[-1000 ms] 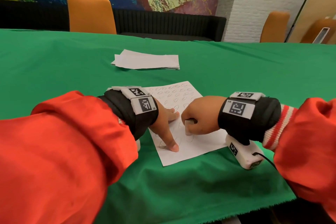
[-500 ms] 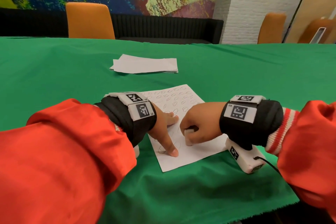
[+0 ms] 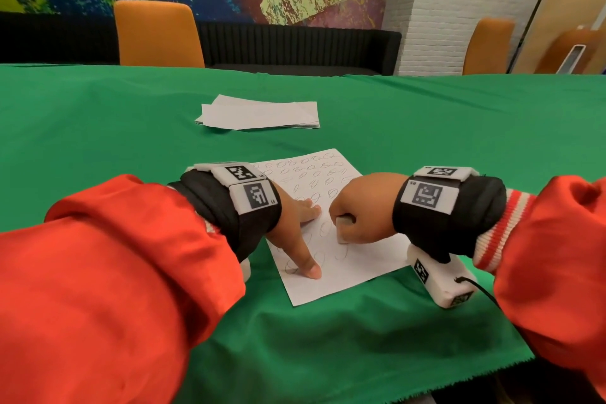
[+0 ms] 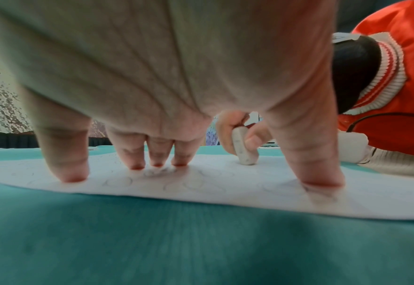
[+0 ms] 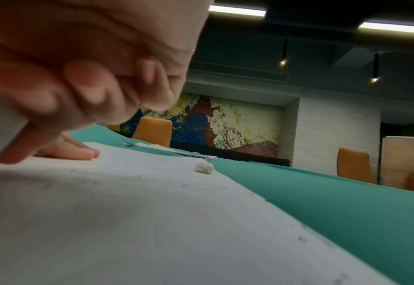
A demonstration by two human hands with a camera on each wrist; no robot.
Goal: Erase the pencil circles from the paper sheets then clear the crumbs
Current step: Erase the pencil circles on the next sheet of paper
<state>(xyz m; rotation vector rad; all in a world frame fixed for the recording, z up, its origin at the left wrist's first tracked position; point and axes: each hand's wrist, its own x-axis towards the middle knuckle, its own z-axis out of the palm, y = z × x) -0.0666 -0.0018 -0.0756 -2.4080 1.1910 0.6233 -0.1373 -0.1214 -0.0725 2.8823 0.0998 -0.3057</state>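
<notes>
A white paper sheet [image 3: 331, 184] covered with pencil circles lies on the green tablecloth [image 3: 459, 141]. My left hand [image 3: 310, 239] presses the sheet flat, thumb and fingers spread with their tips on the paper [image 4: 225, 185]. My right hand [image 3: 347, 226] is curled into a fist and grips a white eraser [image 3: 343, 228], whose lower end touches the sheet between my left thumb and fingers. The left wrist view shows the eraser [image 4: 244, 149] standing on the paper. A small white lump [image 5: 203, 167] lies near the sheet's far edge in the right wrist view.
A loose stack of white paper sheets [image 3: 259, 115] lies farther back on the table. Orange chairs [image 3: 157, 34] stand behind the far edge. The near table edge [image 3: 459, 371] runs just below my forearms.
My right hand has rubbed the eraser a short way toward me and back on the sheet. My left hand has stayed pressed in the same place.
</notes>
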